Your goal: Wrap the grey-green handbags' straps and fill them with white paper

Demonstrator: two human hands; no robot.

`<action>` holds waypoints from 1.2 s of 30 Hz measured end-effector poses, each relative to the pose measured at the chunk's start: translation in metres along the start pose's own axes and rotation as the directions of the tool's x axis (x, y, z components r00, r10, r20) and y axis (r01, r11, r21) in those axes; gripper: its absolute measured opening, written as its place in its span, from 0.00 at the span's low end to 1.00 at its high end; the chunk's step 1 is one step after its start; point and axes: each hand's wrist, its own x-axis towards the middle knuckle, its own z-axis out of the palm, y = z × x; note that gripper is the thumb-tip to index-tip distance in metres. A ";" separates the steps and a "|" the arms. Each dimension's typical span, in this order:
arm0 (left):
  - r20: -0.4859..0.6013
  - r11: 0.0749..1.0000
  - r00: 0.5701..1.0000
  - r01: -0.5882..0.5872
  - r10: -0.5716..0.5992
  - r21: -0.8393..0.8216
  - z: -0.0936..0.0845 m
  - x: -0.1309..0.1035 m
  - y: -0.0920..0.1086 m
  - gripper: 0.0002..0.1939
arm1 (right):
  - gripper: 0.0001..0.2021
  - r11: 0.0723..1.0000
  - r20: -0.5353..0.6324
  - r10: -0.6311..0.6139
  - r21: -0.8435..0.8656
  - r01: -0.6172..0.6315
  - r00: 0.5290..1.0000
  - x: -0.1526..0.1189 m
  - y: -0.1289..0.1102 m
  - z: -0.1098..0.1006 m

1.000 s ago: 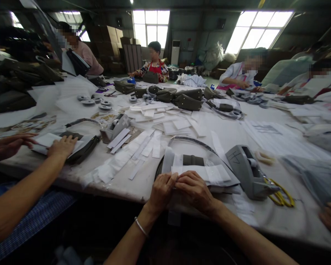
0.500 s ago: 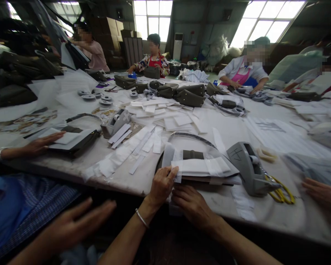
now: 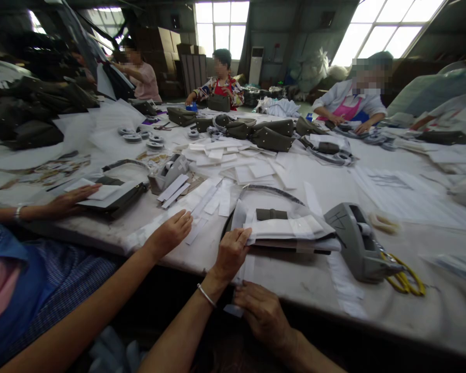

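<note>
A dark olive handbag lies on the table in front of me, with white padding across it and clear tape over the padding. Its handle is wrapped and arches behind it. My left hand is closed on the bag's near left corner, thumb and fingers pinching the white wrapping there. Just below the table edge, my right hand has its fingers pressed together on a translucent white strip, which runs down from that corner. One end of the strip sticks out left of the fingers.
A grey tape dispenser and yellow-handled scissors stand right of the bag. On the left, a co-worker's hand rests on another bag, and their other hand touches white strips. Several bags lie farther back.
My right hand has moved down and toward me, below the table edge, with the strip. The co-worker's near hand has reached forward onto the strips. The hand at the far right is gone.
</note>
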 end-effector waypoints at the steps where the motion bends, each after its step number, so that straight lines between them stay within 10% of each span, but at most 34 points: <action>1: 0.003 1.000 1.000 -0.008 0.008 0.002 0.000 0.000 0.000 0.19 | 0.10 1.000 0.014 0.011 0.013 -0.011 1.000 0.000 -0.002 0.000; 7: -0.026 0.997 0.997 -0.077 0.078 0.030 0.001 -0.003 0.001 0.16 | 0.08 0.988 0.081 0.094 0.116 -0.103 0.992 0.039 -0.015 -0.051; 10: -0.006 0.995 0.995 -0.096 0.097 0.033 0.000 -0.003 0.001 0.16 | 0.05 0.994 -0.101 0.094 -0.044 -0.098 0.990 0.075 -0.009 -0.088; 13: 0.006 0.995 0.995 -0.101 0.101 -0.020 0.000 -0.002 0.001 0.14 | 0.12 0.975 -0.002 0.051 -0.219 -0.050 0.999 0.097 0.015 -0.104; 17: -0.021 0.996 0.996 -0.085 0.085 -0.038 0.003 -0.003 0.000 0.14 | 0.25 0.940 0.197 0.069 -0.342 0.002 0.978 0.088 0.053 -0.094; 29: 0.033 0.999 0.999 -0.029 0.030 -0.021 0.000 -0.003 0.002 0.35 | 0.08 0.961 -0.122 0.126 -0.230 -0.151 0.984 0.078 0.056 -0.079; 36: 0.018 0.998 0.999 -0.031 0.032 -0.049 0.001 -0.002 0.001 0.29 | 0.06 0.991 -0.076 0.024 -0.133 -0.034 0.997 0.069 0.057 -0.081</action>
